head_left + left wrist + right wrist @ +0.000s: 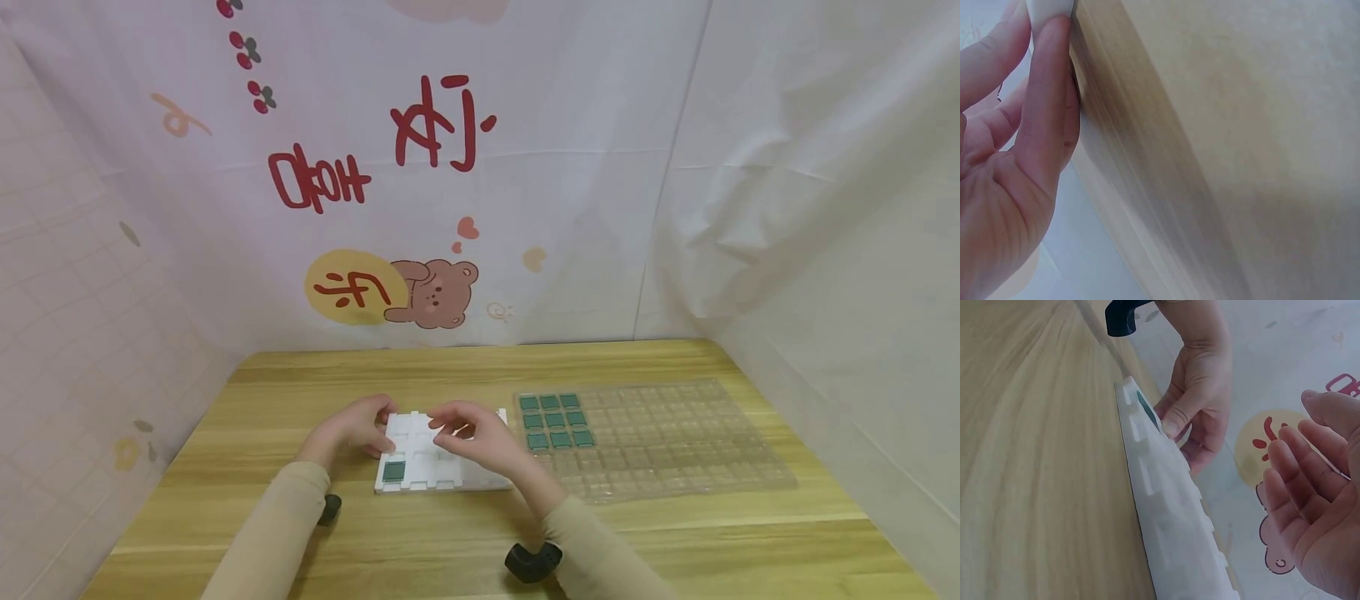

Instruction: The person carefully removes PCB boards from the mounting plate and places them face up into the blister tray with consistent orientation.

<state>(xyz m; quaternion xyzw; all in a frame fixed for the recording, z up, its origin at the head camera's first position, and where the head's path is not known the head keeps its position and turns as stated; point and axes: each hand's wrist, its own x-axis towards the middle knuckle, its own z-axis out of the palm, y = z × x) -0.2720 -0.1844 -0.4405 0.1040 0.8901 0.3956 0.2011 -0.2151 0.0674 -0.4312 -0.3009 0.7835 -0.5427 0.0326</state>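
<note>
A white compartmented tray [447, 473] lies on the wooden table, a green square chip [393, 472] in its near-left compartment. At the tray's left edge my left hand [358, 425] grips the rim, thumb on top; the left wrist view catches a white piece of that rim [1050, 7] at the fingertips. My right hand [480, 435] hovers over the tray's middle and hides several compartments. In the right wrist view its fingers are loosely bent, thumb apart from them, and nothing shows between them.
To the right lies a clear plastic tray [652, 429] with many pockets. Several green chips [555, 421] fill its far-left part. Printed white cloth [570, 192] hangs behind and along both sides of the table [420, 558].
</note>
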